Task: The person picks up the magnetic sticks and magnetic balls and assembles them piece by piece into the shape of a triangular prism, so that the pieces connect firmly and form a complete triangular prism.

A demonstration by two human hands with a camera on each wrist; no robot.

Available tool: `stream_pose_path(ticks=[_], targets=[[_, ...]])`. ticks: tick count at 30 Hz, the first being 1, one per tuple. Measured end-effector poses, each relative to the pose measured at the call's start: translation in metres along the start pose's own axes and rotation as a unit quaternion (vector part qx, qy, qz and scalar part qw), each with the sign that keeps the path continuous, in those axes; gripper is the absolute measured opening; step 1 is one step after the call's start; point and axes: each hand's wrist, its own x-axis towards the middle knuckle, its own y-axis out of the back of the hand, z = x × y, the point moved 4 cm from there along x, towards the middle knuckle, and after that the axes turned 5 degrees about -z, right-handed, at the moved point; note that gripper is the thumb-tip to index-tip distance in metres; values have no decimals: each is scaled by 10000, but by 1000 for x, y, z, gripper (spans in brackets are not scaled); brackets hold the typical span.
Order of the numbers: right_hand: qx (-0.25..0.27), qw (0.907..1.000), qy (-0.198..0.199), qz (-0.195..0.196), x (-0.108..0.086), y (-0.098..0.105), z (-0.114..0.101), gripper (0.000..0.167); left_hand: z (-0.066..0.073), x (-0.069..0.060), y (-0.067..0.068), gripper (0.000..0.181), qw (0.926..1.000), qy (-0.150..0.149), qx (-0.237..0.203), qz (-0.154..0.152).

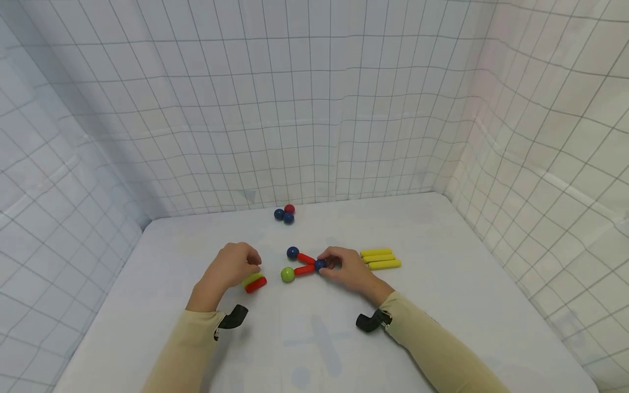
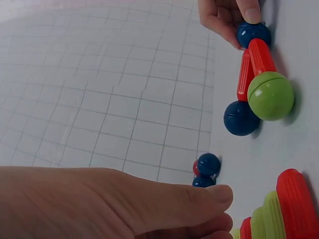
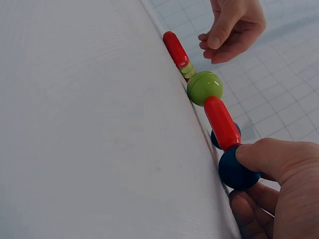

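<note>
Between thumb and fingers, my right hand [image 1: 350, 269] pinches a dark blue ball [image 3: 238, 168] near the middle of the table. Two red rods [image 1: 304, 269] fan out from this ball in a V. One ends in a green ball [image 2: 270, 96], the other in a second blue ball [image 1: 292, 252]. Just above several short rods, red and yellow-green, hovers my left hand [image 1: 231, 266], its fingers loosely curled and holding nothing. The nearest of these is a red rod [image 2: 297, 205]; the hand partly hides the pile in the head view.
At the back of the white table [image 1: 196, 240] sit two blue balls [image 1: 289, 218] and a red ball [image 1: 289, 208]. Right of my right hand lie three yellow rods [image 1: 379, 258], side by side. Grid-patterned white sheets [image 1: 304, 109] enclose the back and sides.
</note>
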Motion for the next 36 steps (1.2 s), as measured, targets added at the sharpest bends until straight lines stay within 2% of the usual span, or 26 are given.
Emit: stream_pose_path(ticks=[3, 8, 11, 16, 19, 21, 24, 30, 33, 36], targets=[[-21, 10000, 22, -10, 1, 0, 1, 24, -3, -3, 0, 11, 9999, 120, 72, -68], [-33, 10000, 72, 3, 3, 3, -2, 24, 2, -2, -6, 7, 9993, 215, 240, -191], [-22, 10000, 90, 19, 6, 6, -5, 24, 7, -1, -8, 1, 9988, 179, 428, -164], [24, 10000, 29, 43, 8, 7, -5, 23, 13, 0, -12, 11, 9962, -29, 873, -42], [87, 10000, -13, 31, 5, 3, -1, 23, 15, 1, -19, 14, 9945, -106, 1044, -12], [123, 9999, -63, -16, -1, -2, 3, 23, 13, 0, -28, 14, 9945, -75, 1040, -61], [127, 9999, -52, -37, 0, -3, 3, 22, 13, -2, -29, 17, 9949, -34, 1004, 4], [191, 9998, -52, -11, -7, -8, 6, 22, 15, -10, -36, 22, 9959, -150, 864, 238], [182, 9998, -18, 8, -5, -6, 6, 22, 17, -11, -35, 25, 9959, -265, 807, 297], [129, 9999, 83, 59, 6, 2, 1, 22, 20, -9, -25, 29, 9956, -344, 817, 302]])
